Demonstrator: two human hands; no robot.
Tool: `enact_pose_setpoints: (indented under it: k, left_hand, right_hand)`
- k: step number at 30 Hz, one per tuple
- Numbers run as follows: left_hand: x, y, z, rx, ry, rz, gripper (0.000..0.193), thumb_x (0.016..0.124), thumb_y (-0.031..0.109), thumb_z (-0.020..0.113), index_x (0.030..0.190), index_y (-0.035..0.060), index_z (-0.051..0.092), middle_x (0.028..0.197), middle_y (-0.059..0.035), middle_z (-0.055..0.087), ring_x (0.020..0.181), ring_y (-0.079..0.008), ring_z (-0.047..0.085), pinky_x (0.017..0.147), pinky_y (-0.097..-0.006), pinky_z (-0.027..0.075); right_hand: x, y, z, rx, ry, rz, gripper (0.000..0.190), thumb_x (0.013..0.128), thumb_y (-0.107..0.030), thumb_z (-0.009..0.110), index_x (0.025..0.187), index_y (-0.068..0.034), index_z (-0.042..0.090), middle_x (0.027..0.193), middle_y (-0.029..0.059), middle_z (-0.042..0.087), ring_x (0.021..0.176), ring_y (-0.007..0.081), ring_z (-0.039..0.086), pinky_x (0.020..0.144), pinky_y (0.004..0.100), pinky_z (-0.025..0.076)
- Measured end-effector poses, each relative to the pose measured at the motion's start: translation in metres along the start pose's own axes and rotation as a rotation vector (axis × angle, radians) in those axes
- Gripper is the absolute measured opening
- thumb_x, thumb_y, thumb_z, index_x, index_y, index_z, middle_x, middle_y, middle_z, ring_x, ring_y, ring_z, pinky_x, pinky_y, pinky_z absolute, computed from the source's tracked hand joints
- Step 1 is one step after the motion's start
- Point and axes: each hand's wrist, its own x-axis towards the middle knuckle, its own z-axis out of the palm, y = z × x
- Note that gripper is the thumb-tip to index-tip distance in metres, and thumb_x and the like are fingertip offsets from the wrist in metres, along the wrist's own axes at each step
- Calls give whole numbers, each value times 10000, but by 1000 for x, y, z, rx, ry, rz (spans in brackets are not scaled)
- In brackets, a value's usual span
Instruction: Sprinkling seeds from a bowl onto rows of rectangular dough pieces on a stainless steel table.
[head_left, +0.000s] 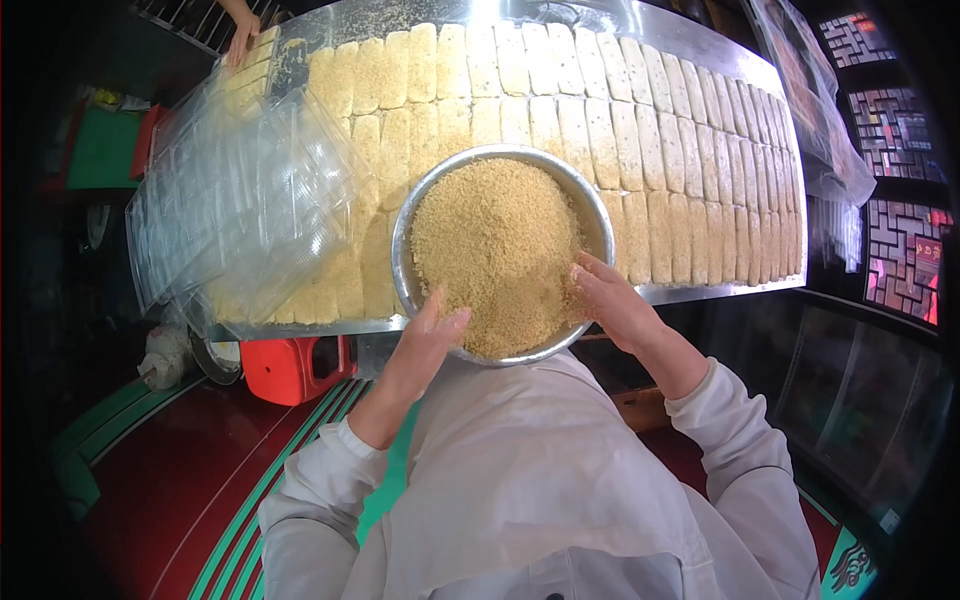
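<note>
A round metal bowl heaped with tan crumbs stands right in front of me, over the near edge of a metal table. My left hand reaches over the bowl's lower left rim, its fingertips at the crumbs, thumb and fingers apart. Opposite, my right hand is over the right rim, its fingers dusted and partly in the crumbs; whether it grips any cannot be told. Beyond the bowl, rows of long flat dough strips cover the tabletop, many coated with crumbs.
Stacked clear plastic trays lie on the table's left part. Another person's hand touches strips at the far left corner. A red plastic stool stands below the near edge. Clear plastic sheeting hangs past the right end.
</note>
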Motion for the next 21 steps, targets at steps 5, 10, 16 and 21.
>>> enact_pose_setpoints:
  k: [5,10,16,21]
  left_hand:
    - [6,-31,6,-352,58,-209,568,952,284,526,1405,4,327,1384,-129,431,1255,-260,451,1023,-447,387]
    - [62,-69,18,-648,82,-191,503,964,278,499,1375,16,374,1387,-120,448,1250,-272,464,1038,-458,383]
    - [81,-58,34,-814,128,-279,500,991,341,430,1390,44,373,1409,-121,437,1262,-280,455,1061,-459,366]
    - [71,-19,39,-815,169,-276,522,1007,404,365,1400,60,362,1418,-128,426,1275,-292,442,1067,-468,362]
  right_hand:
    - [27,15,-13,0,157,136,604,997,-346,414,1453,7,233,1441,197,343,1301,304,387,1031,478,353]
    - [75,53,17,285,198,114,510,1002,-335,380,1400,-17,352,1332,169,489,1211,286,484,1036,433,377]
    - [86,61,15,639,120,167,498,1012,-362,343,1390,-39,379,1368,147,478,1229,286,490,1049,425,387]
    - [54,20,29,695,68,90,481,1025,-338,305,1385,-27,376,1367,161,473,1238,286,478,1048,437,386]
